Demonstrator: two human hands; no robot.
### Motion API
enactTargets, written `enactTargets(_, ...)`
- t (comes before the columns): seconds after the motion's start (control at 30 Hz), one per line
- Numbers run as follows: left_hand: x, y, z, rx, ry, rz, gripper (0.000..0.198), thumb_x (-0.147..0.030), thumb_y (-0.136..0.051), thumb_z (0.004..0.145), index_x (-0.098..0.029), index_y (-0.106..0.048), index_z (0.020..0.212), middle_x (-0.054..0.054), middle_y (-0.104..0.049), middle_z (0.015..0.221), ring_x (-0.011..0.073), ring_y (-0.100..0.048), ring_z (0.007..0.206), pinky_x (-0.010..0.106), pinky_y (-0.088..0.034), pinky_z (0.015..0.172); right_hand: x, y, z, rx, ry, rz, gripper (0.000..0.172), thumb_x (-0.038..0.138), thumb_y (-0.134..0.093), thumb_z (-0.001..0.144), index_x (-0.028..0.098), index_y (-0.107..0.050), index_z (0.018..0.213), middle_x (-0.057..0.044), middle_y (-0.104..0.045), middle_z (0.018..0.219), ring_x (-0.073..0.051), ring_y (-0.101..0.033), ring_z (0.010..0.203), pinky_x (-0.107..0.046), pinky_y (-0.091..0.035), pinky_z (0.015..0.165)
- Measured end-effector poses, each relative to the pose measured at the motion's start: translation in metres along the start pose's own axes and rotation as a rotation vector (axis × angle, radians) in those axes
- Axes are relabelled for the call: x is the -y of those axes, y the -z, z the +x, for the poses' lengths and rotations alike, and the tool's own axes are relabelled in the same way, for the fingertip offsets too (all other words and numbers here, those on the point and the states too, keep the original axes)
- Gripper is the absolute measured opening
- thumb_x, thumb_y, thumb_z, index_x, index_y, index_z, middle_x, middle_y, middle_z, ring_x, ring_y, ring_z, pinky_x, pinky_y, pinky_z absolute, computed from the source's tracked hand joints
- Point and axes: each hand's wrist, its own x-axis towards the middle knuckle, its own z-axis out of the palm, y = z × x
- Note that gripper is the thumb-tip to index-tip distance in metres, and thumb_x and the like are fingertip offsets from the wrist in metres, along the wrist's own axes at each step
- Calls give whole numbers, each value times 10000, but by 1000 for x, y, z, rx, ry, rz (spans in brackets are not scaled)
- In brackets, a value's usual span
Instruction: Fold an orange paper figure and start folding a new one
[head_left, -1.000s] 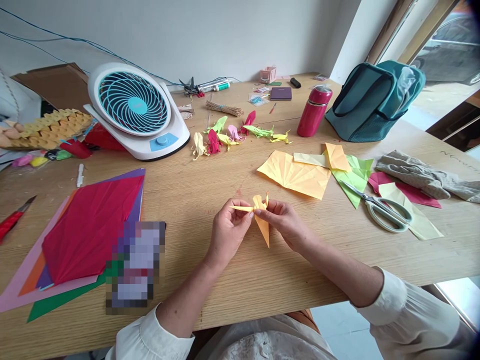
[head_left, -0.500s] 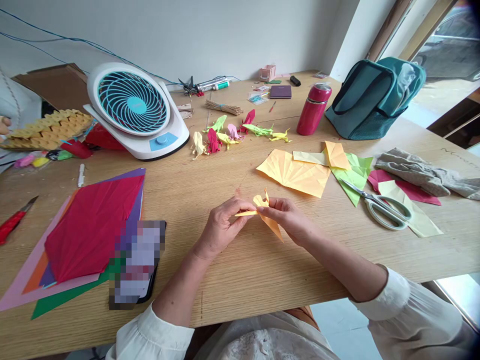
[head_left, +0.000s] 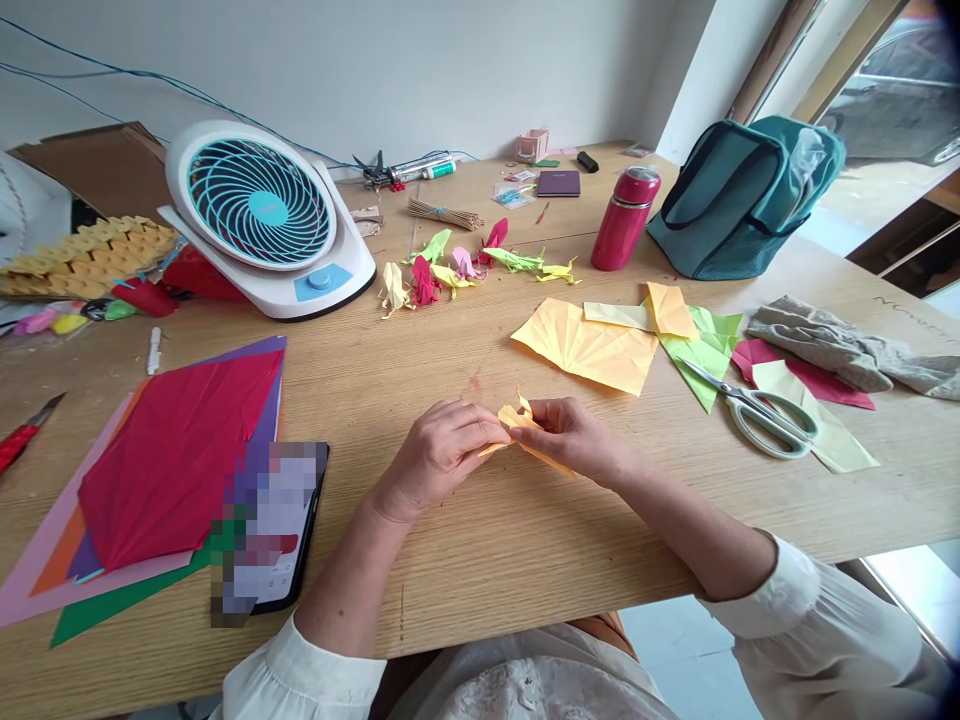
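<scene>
Pinching a small folded orange paper piece [head_left: 508, 414] from both sides, your left hand [head_left: 441, 455] and right hand [head_left: 571, 437] meet just above the near part of the counter [head_left: 480, 550]. Your left fingers cover much of its left side; on the right, your thumb lies over it, with a narrow upright tip showing near your right fingers and a flat point running out beneath that hand. Beyond your hands lies a creased orange sheet [head_left: 589, 350], and farther back sits a cluster of coloured folded figures [head_left: 425, 284]. To your right, scissors [head_left: 772, 425] rest partly over a green sheet [head_left: 711, 345] and a pale yellow strip [head_left: 836, 440]. To your left, a phone [head_left: 304, 530] overlaps a stack of coloured paper [head_left: 169, 465], with a white fan [head_left: 330, 285] behind.
</scene>
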Motion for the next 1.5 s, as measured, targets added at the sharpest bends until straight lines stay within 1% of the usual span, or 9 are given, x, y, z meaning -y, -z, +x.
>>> enactTargets(0.2,0,-2,0,-32,110,-134,115,-244,-637,936,-244,-751,929,42,-768,906,181,-693,855,301,-494,816,0,0,-1,-13,5,-3,445,600,-605,832,201,-474,688,48,-321,633,-93,-265,587,-276,-171,529)
enactTargets(0.43,-2,-18,0,-191,364,-374,75,-219,-680,892,-187,-733,851,35,-750,840,154,-682,784,252,-515,762,2,-1,-1,-36,7,33,488,667,-626,805,186,-548,773,41,-362,673,-104,-290,609,-283,-201,549)
enactTargets(0.53,-3,-25,0,-220,506,-481,98,-246,-680,879,-173,-710,819,23,-722,796,140,-648,735,238,-500,711,0,-2,0,-79,22,3,451,629,-636,816,188,-546,789,39,-384,681,-109,-305,614,-281,-223,549)
enactTargets(0.7,-4,-34,0,-288,651,-639,192,-303,-689,856,-161,-638,737,-20,-615,691,98,-542,645,215,-447,643,-1,-7,0,-147,89,-57,354,519,-637,845,191,-526,770,34,-421,691,-118,-359,633,-277,-284,565)
enactTargets(0.87,-8,-42,0,-368,775,-772,193,-323,-725,813,-149,-643,798,4,-652,788,110,-571,729,230,-455,714,-2,-12,-1,-255,190,-232,298,367,-622,865,207,-447,684,44,-409,672,-110,-374,627,-273,-294,579)
enactTargets(1.1,-13,-46,1,-411,826,-832,184,-305,-723,800,-155,-616,803,-20,-618,739,88,-516,650,210,-411,619,-10,-16,2,-295,159,-261,310,354,-663,833,203,-449,667,46,-420,655,-109,-386,618,-267,-272,558)
enactTargets(1.23,-15,-46,1,-436,812,-846,201,-319,-711,812,-154,-609,761,-16,-606,745,94,-526,698,216,-423,675,-6,-16,2,-317,163,-282,294,311,-635,839,202,-429,659,47,-405,658,-101,-370,605,-263,-255,547)
enactTargets(1.4,-13,-47,0,-445,823,-820,219,-314,-721,806,-160,-592,719,-40,-542,674,76,-462,633,206,-386,632,-4,-16,1,-321,121,-281,320,360,-647,825,203,-429,650,50,-385,630,-99,-340,590,-266,-233,537)
enactTargets(1.5,-11,-49,-1,-434,826,-821,185,-302,-713,819,-165,-592,790,-23,-594,737,83,-503,657,205,-410,636,-5,-16,1,-315,84,-247,373,435,-655,812,202,-427,631,47,-384,619,-98,-330,589,-270,-218,533)
